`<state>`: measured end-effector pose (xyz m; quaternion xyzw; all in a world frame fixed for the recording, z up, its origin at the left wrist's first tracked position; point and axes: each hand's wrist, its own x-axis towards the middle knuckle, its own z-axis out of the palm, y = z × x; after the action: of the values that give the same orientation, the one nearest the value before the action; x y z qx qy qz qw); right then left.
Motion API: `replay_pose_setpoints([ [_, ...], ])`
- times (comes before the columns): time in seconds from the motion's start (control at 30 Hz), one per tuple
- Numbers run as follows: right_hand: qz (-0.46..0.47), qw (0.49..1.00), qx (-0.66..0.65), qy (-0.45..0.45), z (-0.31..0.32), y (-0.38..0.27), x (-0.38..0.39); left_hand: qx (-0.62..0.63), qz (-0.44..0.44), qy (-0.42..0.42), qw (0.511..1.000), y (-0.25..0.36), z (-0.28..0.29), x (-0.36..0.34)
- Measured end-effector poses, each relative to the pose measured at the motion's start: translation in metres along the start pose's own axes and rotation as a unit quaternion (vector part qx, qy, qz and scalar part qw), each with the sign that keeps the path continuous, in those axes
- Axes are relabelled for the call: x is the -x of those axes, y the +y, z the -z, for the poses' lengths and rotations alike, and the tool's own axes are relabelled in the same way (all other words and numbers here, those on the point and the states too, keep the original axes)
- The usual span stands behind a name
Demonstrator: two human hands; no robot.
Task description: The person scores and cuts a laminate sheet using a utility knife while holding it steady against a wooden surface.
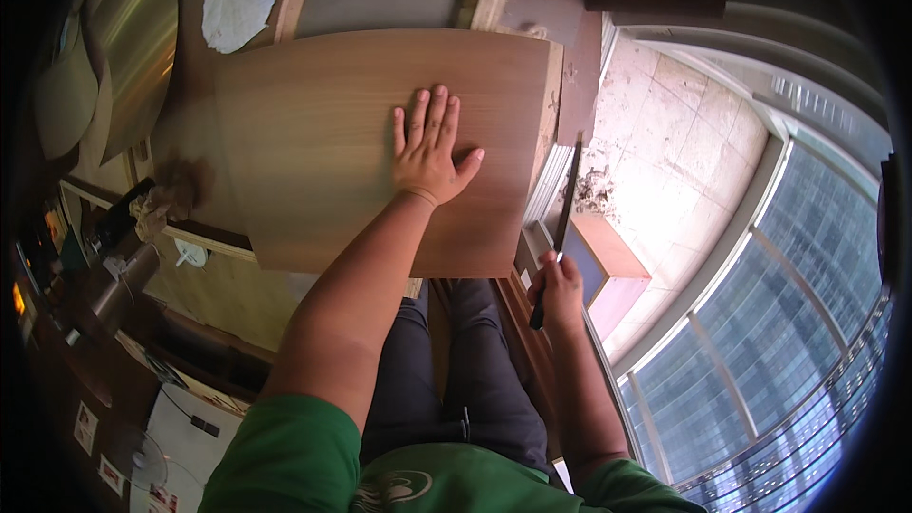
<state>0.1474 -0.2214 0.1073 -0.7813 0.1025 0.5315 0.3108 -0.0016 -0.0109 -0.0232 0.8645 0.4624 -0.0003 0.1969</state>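
My left hand (434,154) lies flat on a brown wood-grain board (323,142), its fingers stretched out and the thumb apart. The board rests on a bench in front of me, its near edge close to my thighs. In my right hand (559,291) is a long, narrow, dark file (570,192) with a black handle. The fingers wrap round the handle, and the file points away from me. It is just right of the board's right edge; whether it touches that edge I cannot tell.
A crumpled white piece (238,9) lies past the board's far left corner. Curved sheets (142,47) stand at the left. At the right, a sliding window track (554,171) borders a tiled ledge (670,123) with a box-shaped piece (613,261) and scattered debris. Large windows (807,256) lie beyond.
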Motion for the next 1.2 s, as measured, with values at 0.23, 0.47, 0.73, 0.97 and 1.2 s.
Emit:
replay_pose_setpoints([
  [0.23,-0.011,0.994,-0.076,-0.075,-0.021,0.053,0.023,-0.026,-0.004,-0.005,1.000,0.002,0.000,-0.001],
  [0.47,0.058,0.996,-0.003,-0.066,-0.029,0.045,0.007,-0.052,-0.010,0.005,0.999,0.007,-0.001,-0.003],
  [0.73,0.008,0.996,0.032,-0.087,-0.027,0.028,0.004,-0.046,-0.003,-0.008,0.999,0.005,-0.001,-0.002],
  [0.97,-0.002,0.993,0.046,-0.110,-0.023,0.017,0.004,-0.047,0.000,-0.009,0.999,0.005,-0.001,-0.001],
  [1.2,0.010,0.987,0.124,-0.097,-0.017,0.018,-0.002,-0.051,-0.002,-0.007,0.999,0.005,-0.001,-0.001],
])
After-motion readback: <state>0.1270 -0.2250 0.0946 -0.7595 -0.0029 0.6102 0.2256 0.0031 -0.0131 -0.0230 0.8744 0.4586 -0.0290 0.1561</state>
